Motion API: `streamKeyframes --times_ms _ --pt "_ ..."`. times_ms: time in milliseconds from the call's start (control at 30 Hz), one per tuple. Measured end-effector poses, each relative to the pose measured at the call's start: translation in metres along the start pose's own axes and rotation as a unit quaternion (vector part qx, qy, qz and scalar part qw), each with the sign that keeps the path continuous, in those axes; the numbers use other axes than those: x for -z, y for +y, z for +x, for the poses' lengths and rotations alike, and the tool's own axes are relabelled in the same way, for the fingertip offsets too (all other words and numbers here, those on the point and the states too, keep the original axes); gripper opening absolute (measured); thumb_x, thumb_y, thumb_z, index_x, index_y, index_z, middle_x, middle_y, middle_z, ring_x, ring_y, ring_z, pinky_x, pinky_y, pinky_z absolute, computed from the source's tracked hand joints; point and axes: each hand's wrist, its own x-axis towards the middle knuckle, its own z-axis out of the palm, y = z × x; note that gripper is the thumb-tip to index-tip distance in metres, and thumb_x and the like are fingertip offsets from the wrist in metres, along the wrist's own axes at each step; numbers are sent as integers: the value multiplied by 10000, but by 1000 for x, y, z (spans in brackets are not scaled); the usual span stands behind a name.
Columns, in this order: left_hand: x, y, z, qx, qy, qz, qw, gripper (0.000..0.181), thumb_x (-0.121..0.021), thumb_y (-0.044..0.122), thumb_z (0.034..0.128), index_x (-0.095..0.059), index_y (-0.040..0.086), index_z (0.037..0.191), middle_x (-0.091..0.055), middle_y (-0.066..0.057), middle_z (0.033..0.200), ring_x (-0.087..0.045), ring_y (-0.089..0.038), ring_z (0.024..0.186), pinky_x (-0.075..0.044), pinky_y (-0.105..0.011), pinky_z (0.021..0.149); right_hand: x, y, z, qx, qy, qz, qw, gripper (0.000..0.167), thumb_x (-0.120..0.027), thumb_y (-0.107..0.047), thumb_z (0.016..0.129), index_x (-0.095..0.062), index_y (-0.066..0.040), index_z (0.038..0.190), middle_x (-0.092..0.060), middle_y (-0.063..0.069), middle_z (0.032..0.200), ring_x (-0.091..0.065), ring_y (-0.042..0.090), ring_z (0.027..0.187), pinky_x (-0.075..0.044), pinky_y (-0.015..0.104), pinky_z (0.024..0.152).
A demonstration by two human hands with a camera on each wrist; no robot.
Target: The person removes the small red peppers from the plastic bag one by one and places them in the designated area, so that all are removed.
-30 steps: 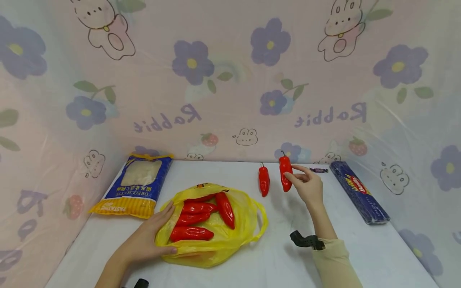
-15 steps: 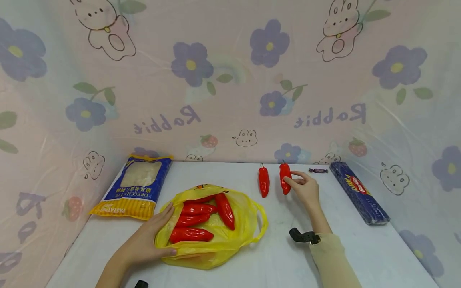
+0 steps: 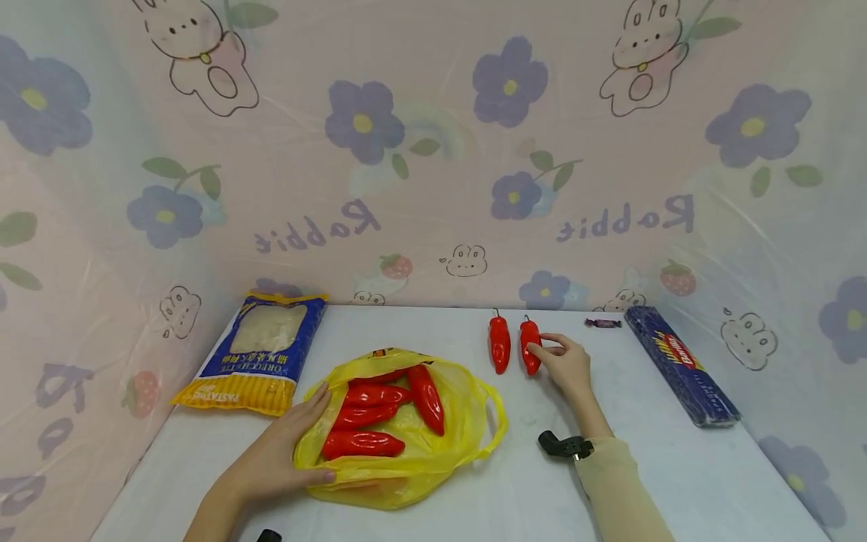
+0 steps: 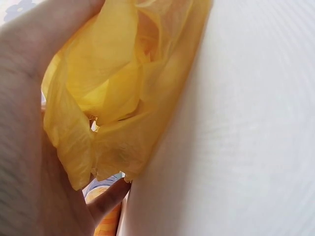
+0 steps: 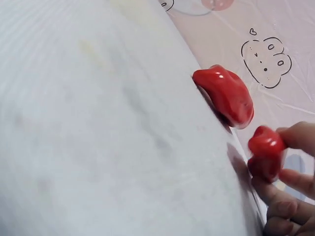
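My right hand (image 3: 567, 366) pinches a red chili pepper (image 3: 530, 346) between thumb and fingers at the back of the table. Beside it, a little to the left, lies another red chili pepper (image 3: 499, 345). In the right wrist view the pinched pepper (image 5: 266, 153) is seen end-on, close to the table surface; whether it touches is hard to tell. A yellow plastic bag (image 3: 467, 421) lies with its mouth open, several red peppers (image 3: 363, 444) inside. My left hand (image 3: 274, 455) rests against its left side, fingers and thumb spread; the left wrist view shows the crumpled bag (image 4: 113, 98) between them.
At the back left lies a blue and yellow pasta bag (image 3: 260, 354). A long dark-blue pack (image 3: 682, 369) lies along the right side, with a small purple wrapped candy (image 3: 603, 324) near its far end. A patterned curtain (image 3: 433, 150) closes the back of the white table (image 3: 515, 482).
My right hand has lowered the chili pepper and brought it slightly left, alongside the other one. The left hand and the yellow bag have stayed in place.
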Motion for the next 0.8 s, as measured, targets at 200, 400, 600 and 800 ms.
streamKeyframes --times_ms 200,400,600,800 --pt "1 2 -1 61 -29 -14 10000 1163 -808 720 768 -344 160 1675 -277 -38 1755 -356 -496 1531 -361 -775 1138 -5 4 -4 202 137 -177 9995 587 -766 -450 958 -671 -62 1388 -754 260 1158 -708 348 959 -542 219 643" --pt "0 2 -2 56 -70 -20 10000 1159 -808 716 768 -347 160 1674 -271 -32 1756 -354 -488 1536 -362 -767 1143 -10 11 -5 446 405 -304 9977 552 -760 -415 965 -684 -54 1375 -750 247 1131 -714 365 994 -533 216 704" --pt "1 4 -2 92 -39 9 9999 1163 -807 722 766 -340 171 1678 -266 -31 1758 -345 -490 1539 -352 -771 1147 -13 15 0 555 625 -474 9954 555 -731 -434 985 -680 -55 1387 -738 221 1139 -685 333 938 -517 248 711" --pt "3 6 -1 76 -15 -8 10000 1160 -816 711 761 -358 152 1669 -284 -39 1751 -357 -486 1535 -357 -764 1150 -13 15 2 627 663 -529 9944 520 -712 -407 1004 -689 -56 1386 -749 210 1136 -678 316 904 -507 300 749"
